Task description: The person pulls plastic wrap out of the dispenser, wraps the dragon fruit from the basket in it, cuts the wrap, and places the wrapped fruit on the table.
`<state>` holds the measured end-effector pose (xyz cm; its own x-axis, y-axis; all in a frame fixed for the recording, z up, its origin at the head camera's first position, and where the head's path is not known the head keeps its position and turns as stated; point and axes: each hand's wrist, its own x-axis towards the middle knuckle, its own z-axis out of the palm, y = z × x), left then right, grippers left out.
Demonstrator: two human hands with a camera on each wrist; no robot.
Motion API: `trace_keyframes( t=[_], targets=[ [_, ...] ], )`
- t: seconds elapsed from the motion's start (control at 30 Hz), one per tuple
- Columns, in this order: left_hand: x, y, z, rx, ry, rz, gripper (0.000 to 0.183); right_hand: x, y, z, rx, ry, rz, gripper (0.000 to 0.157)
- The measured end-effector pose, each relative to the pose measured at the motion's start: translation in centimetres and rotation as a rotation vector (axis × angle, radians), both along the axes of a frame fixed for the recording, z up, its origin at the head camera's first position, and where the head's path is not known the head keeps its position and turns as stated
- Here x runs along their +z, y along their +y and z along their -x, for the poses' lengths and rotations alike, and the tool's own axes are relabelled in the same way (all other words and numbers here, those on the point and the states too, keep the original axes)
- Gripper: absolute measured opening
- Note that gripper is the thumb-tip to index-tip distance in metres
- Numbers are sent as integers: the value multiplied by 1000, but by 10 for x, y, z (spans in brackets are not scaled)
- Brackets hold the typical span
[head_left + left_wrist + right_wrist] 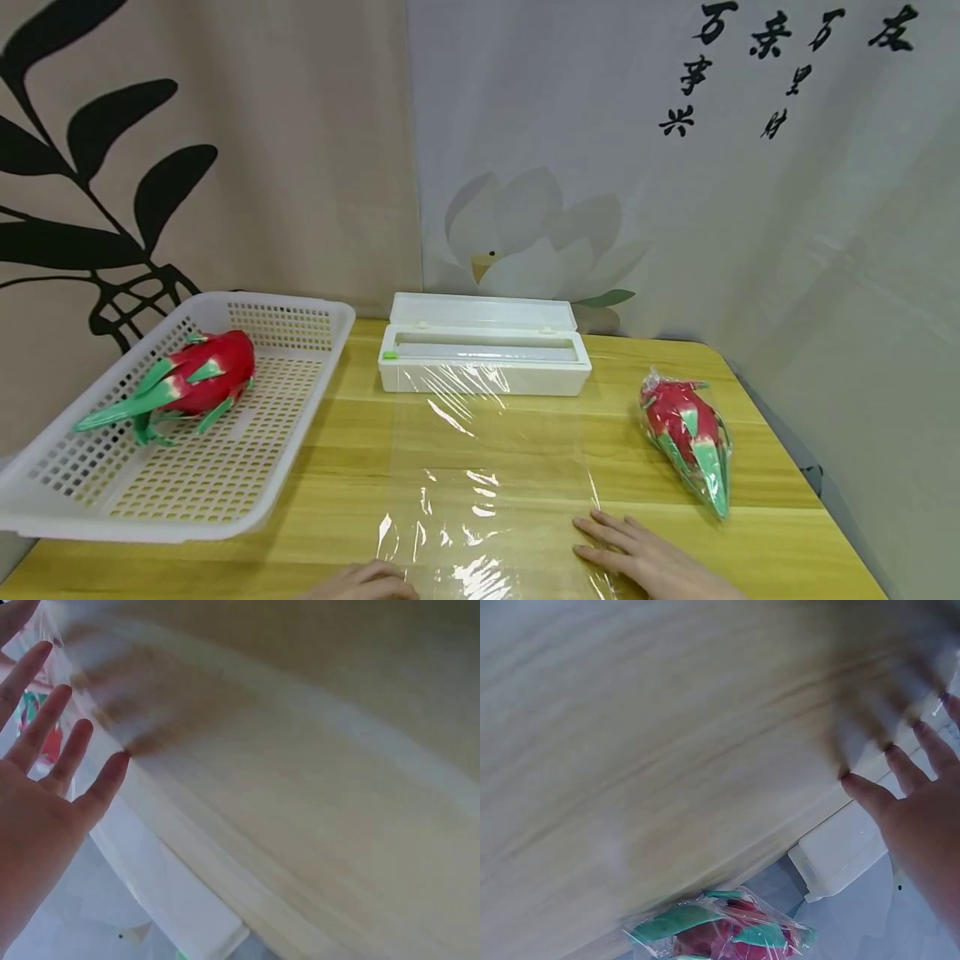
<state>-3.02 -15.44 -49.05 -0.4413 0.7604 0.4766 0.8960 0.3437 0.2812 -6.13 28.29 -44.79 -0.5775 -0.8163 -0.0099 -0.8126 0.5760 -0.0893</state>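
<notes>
One yellow desk [330,500], backed by printed cloth [525,125], was partly covered by clear film [487,467] from a box [547,379] to the left grip [367,583] and right grip [645,558], both spread wide. The basket [318,400] was shown only by the head view.

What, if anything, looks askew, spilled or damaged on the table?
Nothing stands out. The cling film runs from its open dispenser with only light creases; the unwrapped dragon fruit sits in the white basket, and the wrapped dragon fruit looks intact.
</notes>
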Motion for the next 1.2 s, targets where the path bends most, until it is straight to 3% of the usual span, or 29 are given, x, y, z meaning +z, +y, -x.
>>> trace_keyframes(
  t=[0.1, 0.2, 0.33, 0.4, 0.47, 0.53, 0.6, 0.67, 0.73, 0.8, 0.87, 0.97, 1.1, 1.2],
  targets=[
    [3, -9, 7, -73, -92, -12, 30, -1, 0, 0, 6, 19, 22, 65],
    [13, -19, 9, -93, -69, 122, 32, 0, 0, 0, 6, 28, 21, 65],
    [30, -24, 10, -91, 55, 321, 29, 1, 1, -1, -10, 12, 3, 65],
    [42, -23, 10, -83, 25, 378, 29, 2, 1, -1, -16, -4, -1, 64],
    [57, -24, 10, -61, -55, 411, 31, 1, 0, -1, -22, -16, -3, 63],
    [78, -25, 10, 12, -226, 434, 38, 2, 0, 0, -24, -28, -4, 63],
    [101, -30, 10, 133, -377, 443, 43, 1, 0, 0, -21, -23, 0, 63],
    [123, -36, 14, 258, -434, 438, 49, 1, 0, 0, -8, -8, 9, 64],
    [142, -45, 22, 354, -425, 407, 49, 1, 0, 0, 5, 13, 18, 65],
    [160, -57, 35, 425, -355, 370, 46, 1, 0, 0, 16, 33, 26, 65],
    [176, -70, 52, 516, -321, 341, 47, 1, 1, 0, 23, 45, 31, 66],
    [192, -94, 81, 651, -259, 339, 53, 0, 2, 1, 27, 46, 35, 66],
    [193, -128, 119, 822, -217, 358, 66, -1, 2, 1, 29, 37, 41, 66],
    [184, -151, 142, 922, -253, 373, 76, -1, 2, 0, 27, 33, 43, 66]
  ],
)
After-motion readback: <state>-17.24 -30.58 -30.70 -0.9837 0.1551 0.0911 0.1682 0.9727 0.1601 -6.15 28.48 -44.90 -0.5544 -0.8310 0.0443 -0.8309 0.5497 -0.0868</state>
